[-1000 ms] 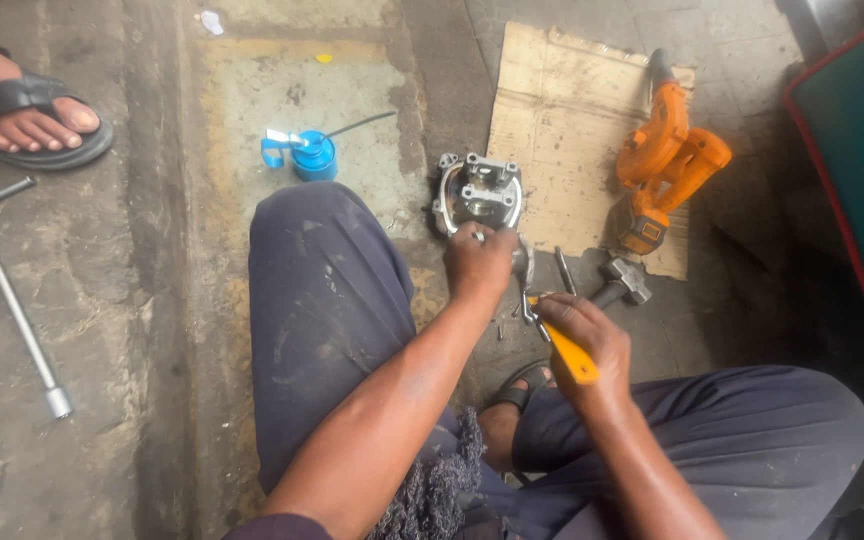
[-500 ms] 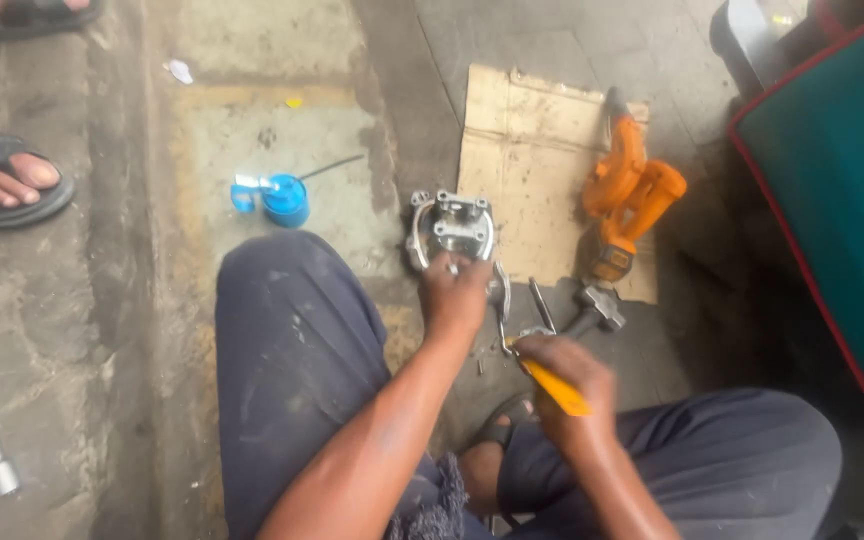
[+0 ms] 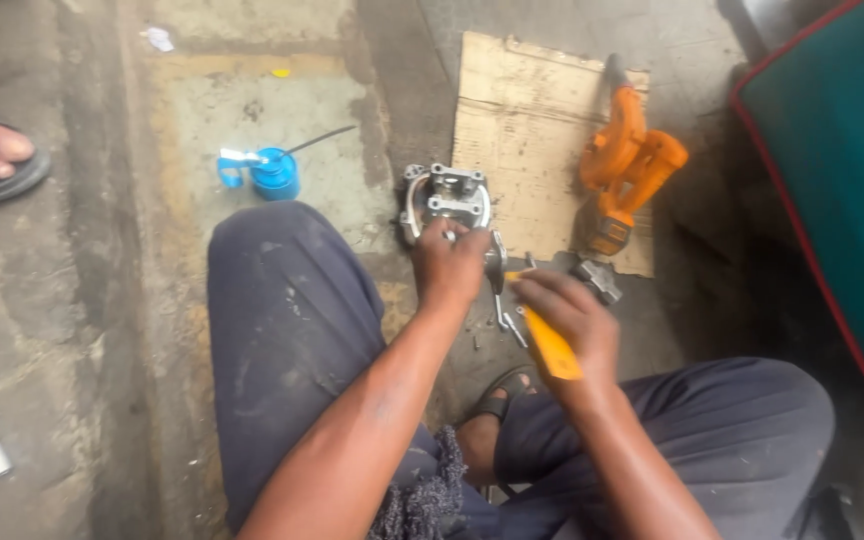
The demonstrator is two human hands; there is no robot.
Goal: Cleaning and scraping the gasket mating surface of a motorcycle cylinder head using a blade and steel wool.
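left hand point(image 3: 449, 265) fingers curl around the engine part point(image 3: 444, 197), on the floor beside the cardboard point(image 3: 532, 130). right hand point(image 3: 572, 315) fingers pinch a yellow-handled tool point(image 3: 552, 348), near that cardboard.

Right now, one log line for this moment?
left hand: on metal engine part | right hand: holds yellow-handled tool | orange blower: on cardboard

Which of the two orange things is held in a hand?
The small orange-handled tool in the right hand. The larger orange power tool lies untouched on the cardboard.
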